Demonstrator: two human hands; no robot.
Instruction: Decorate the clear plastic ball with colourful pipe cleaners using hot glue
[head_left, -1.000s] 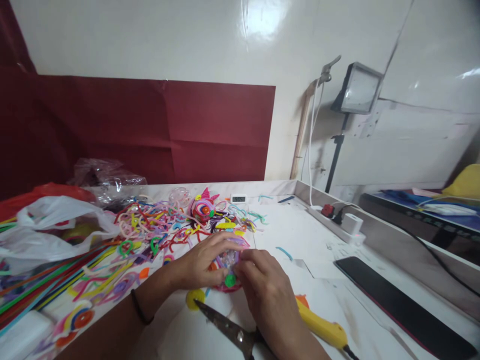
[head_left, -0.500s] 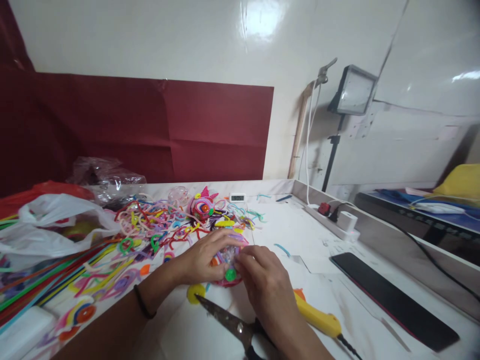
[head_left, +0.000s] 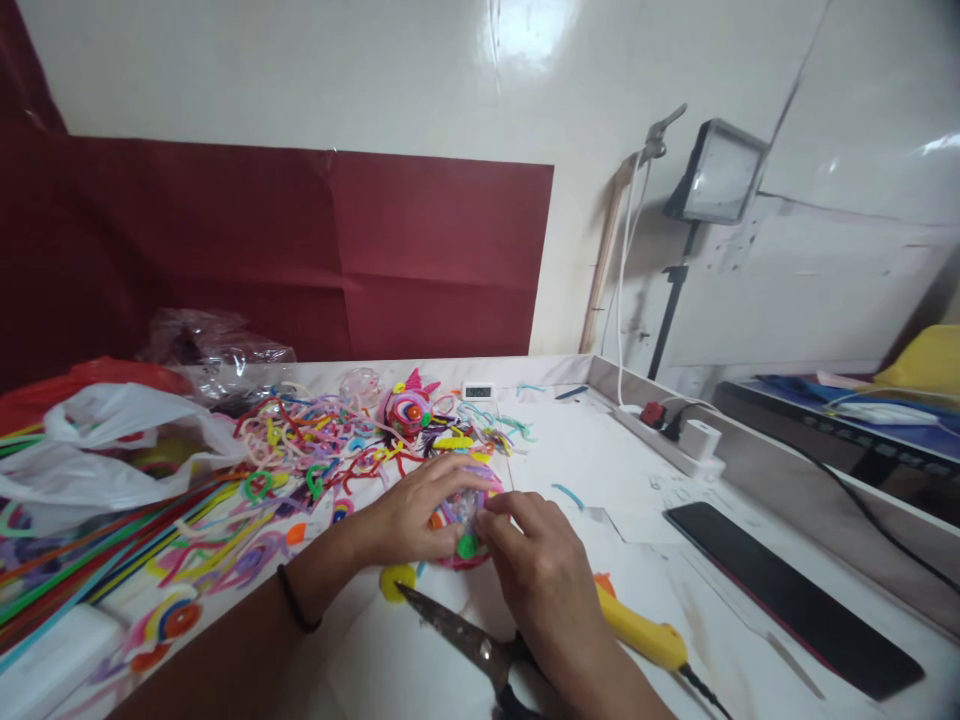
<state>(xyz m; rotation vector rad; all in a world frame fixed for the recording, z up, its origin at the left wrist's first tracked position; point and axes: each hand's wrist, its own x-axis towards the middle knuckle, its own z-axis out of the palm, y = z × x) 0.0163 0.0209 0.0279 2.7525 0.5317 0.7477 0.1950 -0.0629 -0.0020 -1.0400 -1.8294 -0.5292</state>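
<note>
Small digital display (head_left: 477,391) behind the pipe-cleaner pile (head_left: 315,440), digits showed but were too blurred to read, no other text legible

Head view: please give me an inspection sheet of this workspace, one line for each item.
Surface: white table, paper sheets lying on it.
Job's things: small clear ball wrapped in coloured pipe cleaner, green coil at its front.
Clutter: loose pipe cleaner pieces, finished decorated ball, scissors, yellow glue gun, plastic bags, black phone.
Grippers: left hand cups the ball; right hand pinches at its front.
Cables: white cord down to power strip; black lead along the ledge.
Surroundings: dark red paper on glossy wall; lamp on stand.
</note>
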